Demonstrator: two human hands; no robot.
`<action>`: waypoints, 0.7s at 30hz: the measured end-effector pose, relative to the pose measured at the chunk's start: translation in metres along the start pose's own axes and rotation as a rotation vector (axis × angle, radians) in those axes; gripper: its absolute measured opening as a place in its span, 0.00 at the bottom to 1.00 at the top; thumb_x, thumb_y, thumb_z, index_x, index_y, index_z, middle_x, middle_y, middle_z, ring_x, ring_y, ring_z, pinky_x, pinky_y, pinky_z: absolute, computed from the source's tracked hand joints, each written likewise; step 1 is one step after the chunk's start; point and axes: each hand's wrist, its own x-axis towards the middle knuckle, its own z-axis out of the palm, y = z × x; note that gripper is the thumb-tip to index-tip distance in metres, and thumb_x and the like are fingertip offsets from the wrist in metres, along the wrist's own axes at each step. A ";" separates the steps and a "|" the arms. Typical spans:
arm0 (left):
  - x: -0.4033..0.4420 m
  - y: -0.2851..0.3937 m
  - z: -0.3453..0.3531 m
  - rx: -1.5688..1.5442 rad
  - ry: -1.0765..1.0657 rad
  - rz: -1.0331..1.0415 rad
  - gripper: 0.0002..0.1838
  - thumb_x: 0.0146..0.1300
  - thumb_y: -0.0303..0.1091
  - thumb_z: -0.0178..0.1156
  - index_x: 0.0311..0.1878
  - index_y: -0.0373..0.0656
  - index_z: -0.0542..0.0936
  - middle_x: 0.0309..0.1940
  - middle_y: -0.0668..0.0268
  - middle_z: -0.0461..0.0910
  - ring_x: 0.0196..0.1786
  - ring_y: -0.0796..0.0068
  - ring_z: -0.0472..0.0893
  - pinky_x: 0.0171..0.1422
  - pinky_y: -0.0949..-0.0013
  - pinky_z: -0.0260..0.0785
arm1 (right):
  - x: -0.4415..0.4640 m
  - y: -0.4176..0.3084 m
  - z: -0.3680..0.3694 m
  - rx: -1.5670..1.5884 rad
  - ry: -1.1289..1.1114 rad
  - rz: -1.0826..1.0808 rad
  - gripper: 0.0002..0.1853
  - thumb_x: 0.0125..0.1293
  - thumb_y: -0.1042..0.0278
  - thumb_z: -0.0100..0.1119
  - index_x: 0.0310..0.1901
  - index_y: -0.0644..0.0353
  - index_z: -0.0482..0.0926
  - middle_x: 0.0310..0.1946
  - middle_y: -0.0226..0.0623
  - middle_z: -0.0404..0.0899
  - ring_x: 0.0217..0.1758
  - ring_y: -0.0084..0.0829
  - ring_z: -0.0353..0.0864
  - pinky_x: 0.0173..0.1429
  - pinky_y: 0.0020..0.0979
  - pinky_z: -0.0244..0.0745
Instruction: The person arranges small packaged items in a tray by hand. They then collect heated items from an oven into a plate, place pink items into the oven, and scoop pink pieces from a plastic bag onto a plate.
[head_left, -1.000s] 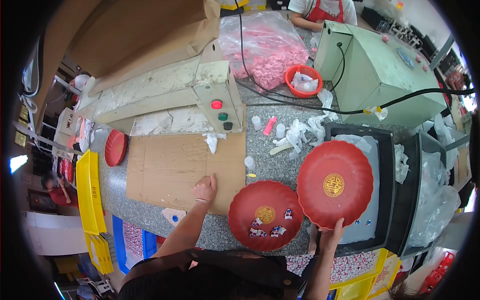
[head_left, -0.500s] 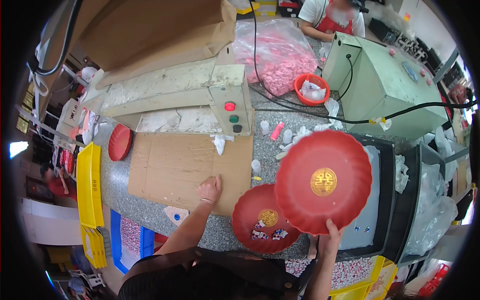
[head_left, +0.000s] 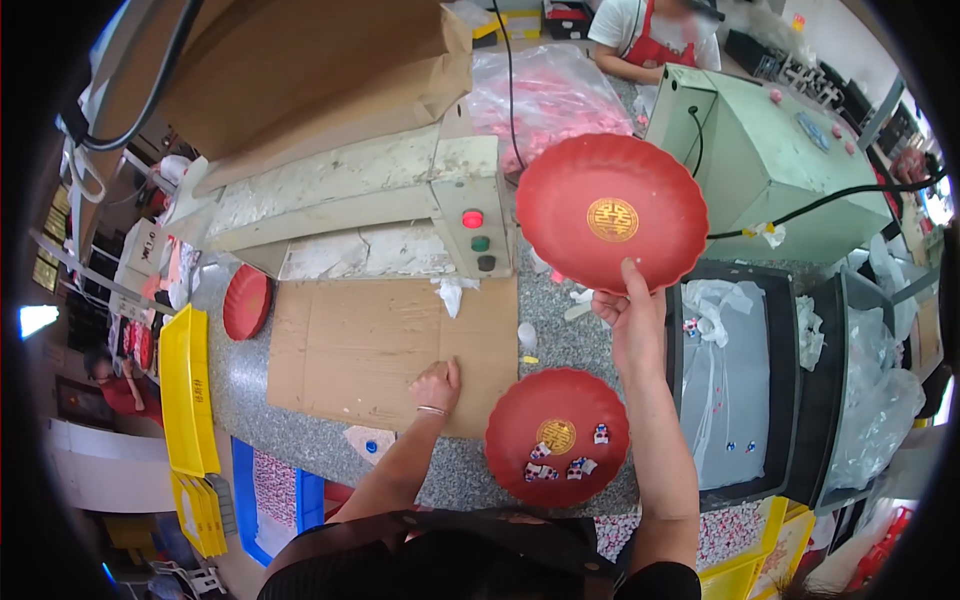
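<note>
now, your two hands are apart. your right hand [head_left: 632,318] is clamped on the near rim of a red plate [head_left: 612,180], with the thumb on its upper face and the other fingers curled under it. this plate is lifted over the middle of the bench [head_left: 460,468], and it shows a round gold emblem to you. your left hand [head_left: 436,385] is curled like a loose fist and rests on the cardboard sheet [head_left: 340,340], toward its near right corner; i cannot tell if something is inside the fingers.

at the near edge of the bench, by this same corner of the cardboard, lies a second red plate [head_left: 520,410]. in it are some small white, red and blue pieces [head_left: 541,472], around and below its emblem. near the right edge of the bench stands a black tray [head_left: 785,400], with pale sheeting [head_left: 735,400] inside.

behind the cardboard's far edge is a machine [head_left: 460,200] with a red button [head_left: 472,218]. a third red plate [head_left: 246,302] is near the left edge of the bench, beside a yellow tray [head_left: 187,390]. at the far side, a person in a red apron [head_left: 665,40] sits behind a pale green cabinet [head_left: 740,150].
</note>
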 end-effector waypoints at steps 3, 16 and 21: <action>0.000 -0.001 0.003 -0.005 0.004 -0.008 0.19 0.63 0.42 0.54 0.16 0.48 0.74 0.19 0.63 0.77 0.20 0.59 0.78 0.22 0.57 0.69 | 0.018 0.003 0.005 -0.047 0.032 -0.015 0.24 0.63 0.54 0.60 0.52 0.60 0.63 0.38 0.37 0.76 0.29 0.24 0.80 0.33 0.24 0.79; 0.002 -0.003 0.004 -0.030 -0.017 -0.007 0.19 0.63 0.42 0.54 0.16 0.46 0.74 0.19 0.61 0.77 0.20 0.57 0.78 0.23 0.55 0.69 | 0.045 0.029 0.010 0.034 0.106 -0.023 0.27 0.61 0.62 0.63 0.55 0.61 0.60 0.41 0.39 0.73 0.31 0.26 0.80 0.35 0.25 0.81; 0.002 -0.003 0.002 -0.022 -0.036 -0.011 0.19 0.62 0.41 0.55 0.15 0.47 0.74 0.19 0.61 0.78 0.20 0.58 0.78 0.24 0.57 0.70 | 0.047 0.035 0.009 0.031 0.092 -0.022 0.27 0.60 0.63 0.63 0.55 0.61 0.60 0.42 0.39 0.73 0.32 0.27 0.80 0.36 0.26 0.82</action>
